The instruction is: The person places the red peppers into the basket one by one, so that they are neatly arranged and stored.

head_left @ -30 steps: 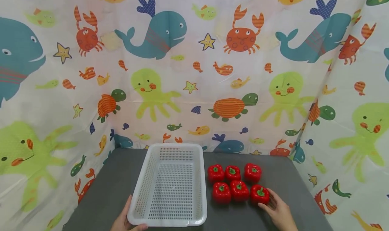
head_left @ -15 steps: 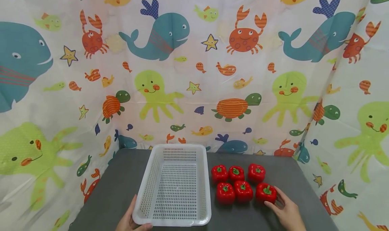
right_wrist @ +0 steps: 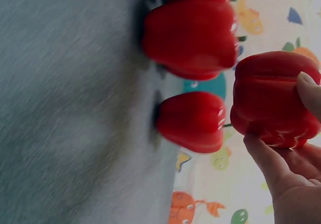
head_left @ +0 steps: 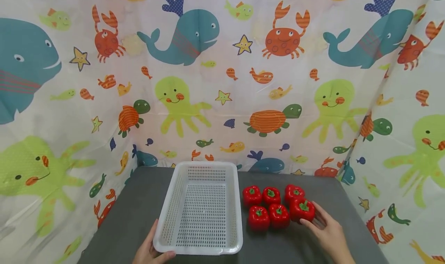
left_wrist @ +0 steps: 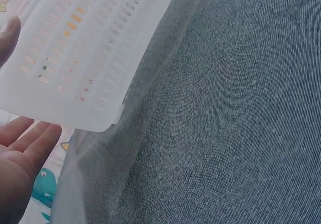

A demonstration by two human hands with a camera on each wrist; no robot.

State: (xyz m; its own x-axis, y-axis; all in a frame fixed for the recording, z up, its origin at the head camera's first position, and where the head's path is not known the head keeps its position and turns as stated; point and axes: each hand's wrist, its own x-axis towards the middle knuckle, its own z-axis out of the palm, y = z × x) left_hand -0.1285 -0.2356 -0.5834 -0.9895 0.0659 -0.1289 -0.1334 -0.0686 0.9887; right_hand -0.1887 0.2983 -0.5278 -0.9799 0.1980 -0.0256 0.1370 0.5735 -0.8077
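A white plastic basket [head_left: 199, 251] with slotted walls stands on the dark table. My left hand [head_left: 152, 247] holds its near left corner, thumb by the front rim and fingers along the left side. In the left wrist view the fingers [left_wrist: 37, 141] touch the basket wall [left_wrist: 75, 101]. My right hand [head_left: 326, 227] grips a red bell pepper [head_left: 298, 209] between thumb and fingers. The right wrist view shows this pepper [right_wrist: 273, 96] raised off the tabletop, its underside free. Several other red bell peppers [head_left: 259, 219] sit in two rows between the basket and my right hand.
The grey table [head_left: 139, 202] is bordered by a white curtain [head_left: 215, 148] with sea animals printed on it, at the back and both sides. One pepper [head_left: 293, 192] stands just behind the held one.
The right hand has lifted its bell pepper off the table, slightly up and away from me. The left hand stays at the basket corner. The head view has shifted a little.
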